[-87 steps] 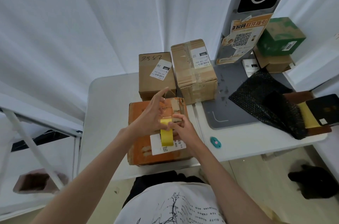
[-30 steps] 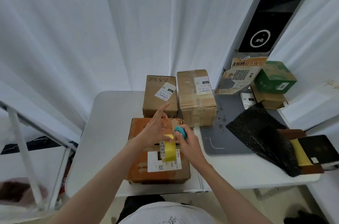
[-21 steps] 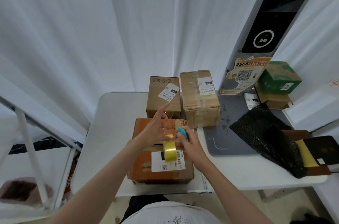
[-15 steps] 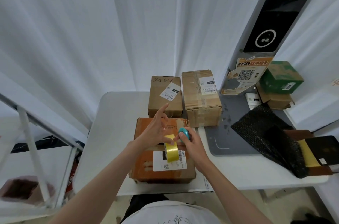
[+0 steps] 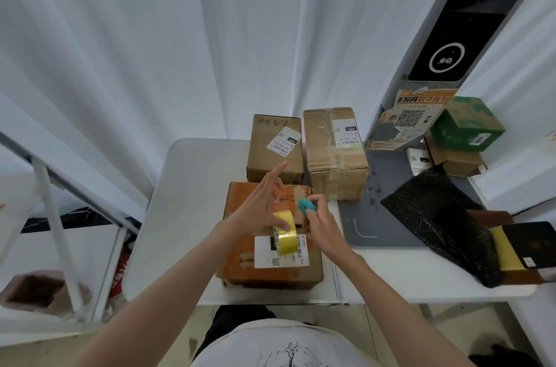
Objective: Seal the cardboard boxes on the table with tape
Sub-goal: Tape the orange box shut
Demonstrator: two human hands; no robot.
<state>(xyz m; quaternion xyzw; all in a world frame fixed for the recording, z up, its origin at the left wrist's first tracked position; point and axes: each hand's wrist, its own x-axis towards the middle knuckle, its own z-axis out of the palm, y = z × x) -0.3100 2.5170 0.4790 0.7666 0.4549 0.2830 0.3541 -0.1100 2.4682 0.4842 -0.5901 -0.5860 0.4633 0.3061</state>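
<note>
L hand (image 5: pixel 258 210) grip pinching tape roll (image 5: pixel 284 232); R hand (image 5: pixel 320 225) round teal cutter (image 5: pixel 307 205).

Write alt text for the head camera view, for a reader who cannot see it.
Above an orange cardboard box on a white table, the left hand holds a yellow tape roll and the right hand grips a small teal cutter. Two brown cardboard boxes stand behind.

White printed T-shirt (image 5: pixel 288 345), bare forearms
</note>
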